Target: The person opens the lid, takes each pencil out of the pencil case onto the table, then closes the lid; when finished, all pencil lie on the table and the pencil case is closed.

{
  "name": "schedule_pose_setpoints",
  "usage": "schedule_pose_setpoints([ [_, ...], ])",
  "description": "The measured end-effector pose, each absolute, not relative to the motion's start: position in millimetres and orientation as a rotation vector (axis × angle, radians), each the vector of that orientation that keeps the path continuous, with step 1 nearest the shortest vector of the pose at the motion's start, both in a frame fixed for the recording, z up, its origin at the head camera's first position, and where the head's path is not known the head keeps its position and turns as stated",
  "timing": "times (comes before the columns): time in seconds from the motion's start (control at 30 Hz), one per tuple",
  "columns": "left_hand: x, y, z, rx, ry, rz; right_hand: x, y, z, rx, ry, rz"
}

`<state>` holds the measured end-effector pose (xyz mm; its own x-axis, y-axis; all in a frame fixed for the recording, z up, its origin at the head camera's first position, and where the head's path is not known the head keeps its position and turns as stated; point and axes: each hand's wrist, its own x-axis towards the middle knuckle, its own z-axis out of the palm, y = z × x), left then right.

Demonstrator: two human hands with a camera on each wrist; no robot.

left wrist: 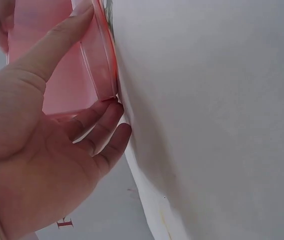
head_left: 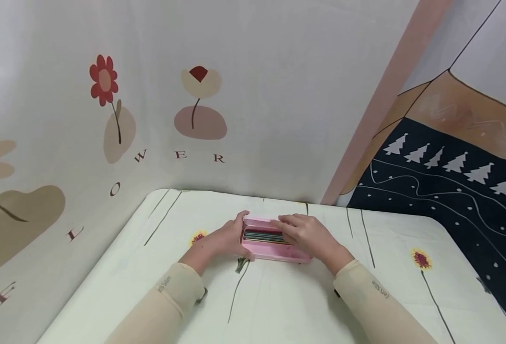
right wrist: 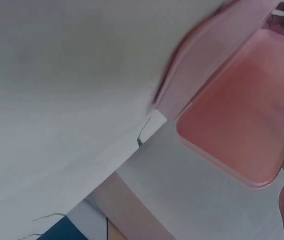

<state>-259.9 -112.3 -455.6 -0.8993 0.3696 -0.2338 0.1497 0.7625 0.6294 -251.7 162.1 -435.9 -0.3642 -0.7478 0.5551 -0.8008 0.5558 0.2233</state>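
Observation:
A pink pencil case [head_left: 272, 251] lies on the table with its lid [right wrist: 242, 110] raised. Several dark green and other pencils [head_left: 262, 236] lie side by side inside. My left hand [head_left: 229, 239] grips the case's left end. In the left wrist view, its thumb [left wrist: 56, 42] lies along the side wall and its fingers [left wrist: 104, 127] curl at the end. My right hand [head_left: 310, 236] holds the lid towards its right end, with fingers over the lid's rim and the interior. That hand hides the right part of the pencils; its thumb is largely hidden.
A white cloth with printed flowers [head_left: 421, 259] covers the table [head_left: 278, 306]. Behind it hangs a pale wall sheet [head_left: 278, 119] with flower prints and letters. A dark printed sheet [head_left: 442, 191] with white trees hangs at the right.

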Motion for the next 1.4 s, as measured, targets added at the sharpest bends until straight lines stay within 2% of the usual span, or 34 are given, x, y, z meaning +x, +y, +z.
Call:
schedule_pose_setpoints([
  [0.37,-261,-111,-453,0.388,2.62,0.935,-268,149,-427,0.896,-2.502,-0.028],
  [0.7,-258,-105,-454,0.387,2.624,0.923,-288,147,-450,0.629,-2.945,-0.19],
  [0.97,-257,-106,-450,0.307,2.645,0.834,-293,153,-456,0.606,-3.194,0.074],
  [1.4,-263,-104,-445,0.293,2.659,0.675,-297,160,-455,0.639,-3.296,0.19],
])
